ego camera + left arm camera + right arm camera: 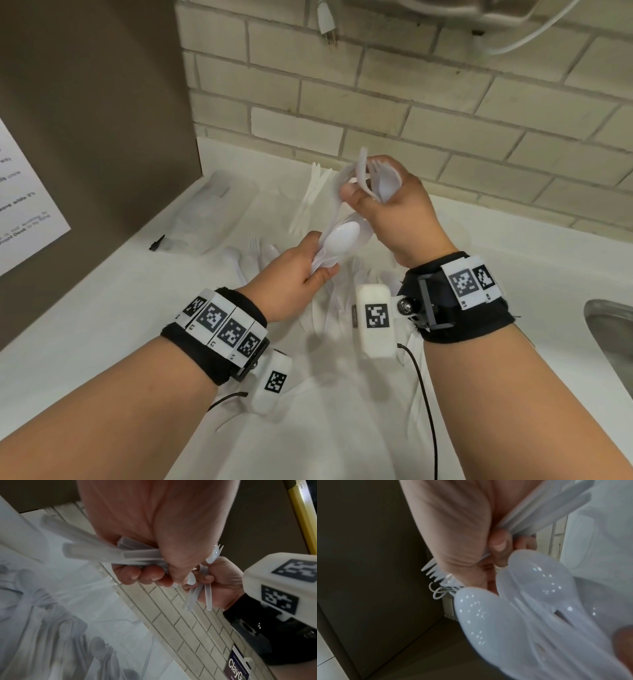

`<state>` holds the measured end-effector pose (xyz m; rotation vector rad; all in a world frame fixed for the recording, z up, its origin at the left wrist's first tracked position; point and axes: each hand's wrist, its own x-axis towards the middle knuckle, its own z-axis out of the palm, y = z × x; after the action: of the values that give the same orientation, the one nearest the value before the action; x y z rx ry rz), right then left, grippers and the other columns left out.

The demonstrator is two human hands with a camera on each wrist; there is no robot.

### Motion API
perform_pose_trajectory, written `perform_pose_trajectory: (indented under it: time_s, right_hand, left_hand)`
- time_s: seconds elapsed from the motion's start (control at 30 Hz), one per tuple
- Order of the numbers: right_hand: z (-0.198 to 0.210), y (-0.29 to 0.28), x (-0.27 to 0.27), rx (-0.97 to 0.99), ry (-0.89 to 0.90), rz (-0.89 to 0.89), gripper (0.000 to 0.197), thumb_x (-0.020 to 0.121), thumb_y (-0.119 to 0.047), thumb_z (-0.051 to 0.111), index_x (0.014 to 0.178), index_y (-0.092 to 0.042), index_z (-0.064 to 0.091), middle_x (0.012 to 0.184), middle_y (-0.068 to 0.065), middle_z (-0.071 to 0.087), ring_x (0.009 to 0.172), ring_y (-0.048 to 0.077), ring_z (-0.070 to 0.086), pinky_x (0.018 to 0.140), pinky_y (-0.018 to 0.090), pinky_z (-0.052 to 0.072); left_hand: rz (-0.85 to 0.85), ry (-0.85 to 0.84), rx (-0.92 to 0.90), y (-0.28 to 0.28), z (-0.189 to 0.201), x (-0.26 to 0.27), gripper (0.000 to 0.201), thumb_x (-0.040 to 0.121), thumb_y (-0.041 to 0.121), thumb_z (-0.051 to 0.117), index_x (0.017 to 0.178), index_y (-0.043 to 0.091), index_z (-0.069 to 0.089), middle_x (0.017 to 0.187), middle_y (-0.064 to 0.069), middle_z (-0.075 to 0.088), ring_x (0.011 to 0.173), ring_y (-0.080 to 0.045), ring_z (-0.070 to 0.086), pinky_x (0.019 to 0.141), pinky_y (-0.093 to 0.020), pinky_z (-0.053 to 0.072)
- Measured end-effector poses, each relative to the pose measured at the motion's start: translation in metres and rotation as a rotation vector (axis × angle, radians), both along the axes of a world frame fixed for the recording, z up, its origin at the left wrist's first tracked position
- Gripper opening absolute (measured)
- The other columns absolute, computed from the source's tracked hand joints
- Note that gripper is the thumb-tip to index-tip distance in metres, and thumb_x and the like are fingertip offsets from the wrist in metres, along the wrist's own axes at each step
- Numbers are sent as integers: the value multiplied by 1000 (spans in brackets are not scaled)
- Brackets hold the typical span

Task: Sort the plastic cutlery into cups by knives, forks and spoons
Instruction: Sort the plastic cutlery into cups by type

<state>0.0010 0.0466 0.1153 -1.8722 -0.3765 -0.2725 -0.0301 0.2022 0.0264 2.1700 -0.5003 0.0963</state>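
My left hand [318,260] grips a bunch of white plastic spoons [342,236] by their handles, bowls pointing up and away. The handles [102,553] stick out of its fist in the left wrist view. Just above it, my right hand [359,195] holds a bundle of white forks [380,181] and other pieces. The fork tines [435,573] poke out past its palm, and the spoon bowls [530,595] lie right in front of it. The two bunches meet between my hands. Loose white cutlery [260,257] lies on the counter below. No cup shows plainly.
The white counter [137,308] runs to a tiled wall [445,120]. A brown panel [96,120] with a paper notice [24,212] stands at the left. A clear plastic wrapper [205,212] lies by it. A steel sink [609,342] sits at the right edge.
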Motion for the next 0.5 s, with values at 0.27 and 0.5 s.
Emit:
perform_pose_trajectory:
  time_s: [0.27,0.5]
  right_hand:
    - [18,-10,-2,472,-75,-212,11,84,-9,54,82,-5,65,76,15,71,47,20,45,46,27,37]
    - [8,-7,-8,417,-49,-267,24,83,-4,46,106,-2,47,59,1,53,41,23,55,47,41,53]
  left_hand:
    - [124,-73,20,2,-6,0,34,97,27,48,124,8,41,88,0,58,69,-18,56,58,-20,43]
    - [41,404,-572,-1,-3,5,41,96,36,49,129,15,37,76,-10,39,52,-14,38,47,-29,38]
